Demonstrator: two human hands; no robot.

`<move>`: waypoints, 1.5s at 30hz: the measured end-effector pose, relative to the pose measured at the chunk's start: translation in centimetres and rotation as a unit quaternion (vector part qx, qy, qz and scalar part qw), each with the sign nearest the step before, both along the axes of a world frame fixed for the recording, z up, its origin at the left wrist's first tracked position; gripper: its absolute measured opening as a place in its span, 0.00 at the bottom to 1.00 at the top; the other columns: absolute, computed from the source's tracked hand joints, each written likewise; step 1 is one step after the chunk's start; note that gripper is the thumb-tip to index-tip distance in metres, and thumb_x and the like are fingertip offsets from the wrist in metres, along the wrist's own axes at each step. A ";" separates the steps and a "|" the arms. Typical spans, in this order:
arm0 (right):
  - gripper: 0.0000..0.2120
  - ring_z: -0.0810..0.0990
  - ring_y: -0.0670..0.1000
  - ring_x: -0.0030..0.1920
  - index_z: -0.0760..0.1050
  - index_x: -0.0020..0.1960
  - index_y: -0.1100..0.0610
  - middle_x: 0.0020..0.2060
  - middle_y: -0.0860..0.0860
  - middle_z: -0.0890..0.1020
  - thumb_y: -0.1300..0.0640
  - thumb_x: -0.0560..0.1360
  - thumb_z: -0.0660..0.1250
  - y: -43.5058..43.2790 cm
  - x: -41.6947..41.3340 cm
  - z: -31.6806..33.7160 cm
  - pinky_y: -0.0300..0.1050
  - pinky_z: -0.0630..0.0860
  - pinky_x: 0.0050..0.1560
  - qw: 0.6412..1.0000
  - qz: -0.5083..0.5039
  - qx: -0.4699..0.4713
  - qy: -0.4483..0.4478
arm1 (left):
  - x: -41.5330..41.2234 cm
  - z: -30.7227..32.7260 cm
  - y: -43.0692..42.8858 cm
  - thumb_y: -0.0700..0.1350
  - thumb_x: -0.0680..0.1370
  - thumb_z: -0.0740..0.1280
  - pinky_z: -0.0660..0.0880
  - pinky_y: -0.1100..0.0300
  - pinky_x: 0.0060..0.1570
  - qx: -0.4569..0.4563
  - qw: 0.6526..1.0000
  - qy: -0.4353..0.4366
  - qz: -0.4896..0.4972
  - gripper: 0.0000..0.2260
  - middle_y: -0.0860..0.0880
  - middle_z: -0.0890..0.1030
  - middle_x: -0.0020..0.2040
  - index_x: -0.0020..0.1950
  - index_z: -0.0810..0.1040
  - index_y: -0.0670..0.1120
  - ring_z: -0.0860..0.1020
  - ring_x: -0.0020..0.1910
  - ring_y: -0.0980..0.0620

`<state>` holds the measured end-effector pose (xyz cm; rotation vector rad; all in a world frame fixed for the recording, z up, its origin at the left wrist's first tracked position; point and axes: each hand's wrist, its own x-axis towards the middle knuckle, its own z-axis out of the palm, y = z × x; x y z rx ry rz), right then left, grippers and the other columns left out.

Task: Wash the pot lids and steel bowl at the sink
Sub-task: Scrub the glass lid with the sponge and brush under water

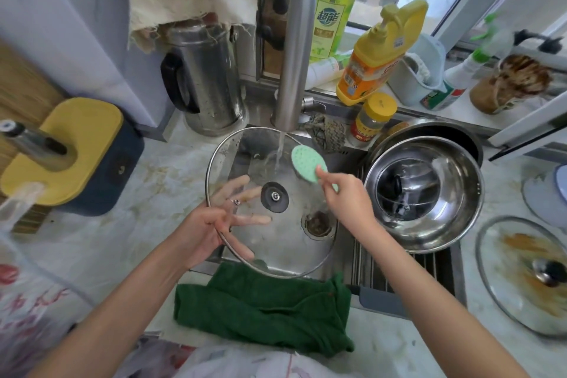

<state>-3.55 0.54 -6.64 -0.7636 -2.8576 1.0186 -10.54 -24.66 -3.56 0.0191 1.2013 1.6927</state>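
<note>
Fingers [251,219] of the left hand [202,224] spread beneath the glass lid [276,252], thumb clamping its rim, to tilt it under the tap stream [280,150] at centre frame, where the right hand [346,199] pinches a green sponge [306,164] for scrubbing; further right the steel bowl [454,224] cradles a second lid [405,190], and a greasy lid [521,258] waits at the right edge.

Pale green dotted sponge [308,163], dark green towel [264,307] — yellow soap bottle [377,52], clear glass lid [276,242] — black knob [275,196].
</note>
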 end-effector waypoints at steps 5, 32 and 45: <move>0.13 0.80 0.39 0.37 0.79 0.62 0.53 0.48 0.49 0.84 0.58 0.78 0.66 -4.2 -1.6 0.0 0.43 0.77 0.40 0.983 0.107 -0.140 0.049 | -0.3 0.0 0.5 0.34 0.58 0.56 0.77 0.36 0.41 -0.006 1.000 -0.006 0.021 0.43 0.46 0.71 0.71 0.75 0.62 0.48 0.80 0.57 0.36; 0.15 0.74 0.40 0.26 0.77 0.63 0.50 0.34 0.37 0.78 0.59 0.78 0.66 -4.4 1.9 0.3 0.31 0.69 0.33 0.967 0.210 -0.145 0.001 | -2.3 -0.3 0.9 0.34 0.58 0.56 0.79 0.36 0.36 -0.020 0.993 -0.002 0.116 0.41 0.49 0.72 0.70 0.72 0.66 0.52 0.78 0.58 0.40; 0.13 0.72 0.48 0.32 0.79 0.60 0.47 0.42 0.46 0.84 0.57 0.79 0.64 -0.3 0.5 -0.2 0.43 0.68 0.34 0.988 0.107 -0.100 -0.041 | -2.7 -0.5 1.0 0.34 0.56 0.61 0.76 0.32 0.40 0.009 0.990 0.000 0.142 0.45 0.47 0.70 0.71 0.75 0.63 0.50 0.81 0.56 0.39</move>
